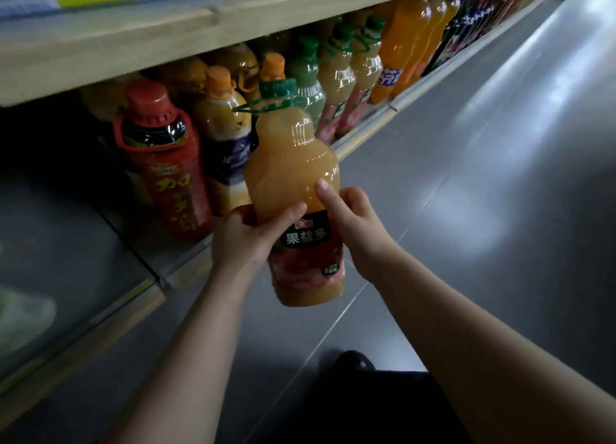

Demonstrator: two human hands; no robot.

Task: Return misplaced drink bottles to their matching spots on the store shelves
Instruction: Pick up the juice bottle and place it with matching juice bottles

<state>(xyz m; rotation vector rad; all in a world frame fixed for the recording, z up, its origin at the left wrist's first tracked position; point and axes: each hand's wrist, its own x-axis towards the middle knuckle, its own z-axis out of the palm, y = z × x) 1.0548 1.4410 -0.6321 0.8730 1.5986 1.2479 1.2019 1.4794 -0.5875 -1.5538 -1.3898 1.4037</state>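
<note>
I hold a large juice bottle (293, 163) with pale orange liquid, a green cap with carry loop and a red-and-dark label, in front of the bottom shelf and above the floor. My left hand (248, 240) grips its left side at the label's top. My right hand (350, 225) clasps its right side, thumb on the front. Matching green-capped juice bottles (336, 73) stand in a row on the shelf behind and to the right.
On the bottom shelf (186, 270) stand a red-labelled dark tea bottle (163, 163), orange-capped juice bottles (223, 133), then orange soda bottles (403, 40) and dark bottles further right. A wooden shelf board (140, 33) overhangs them. Grey tiled floor (483, 177) lies to the right.
</note>
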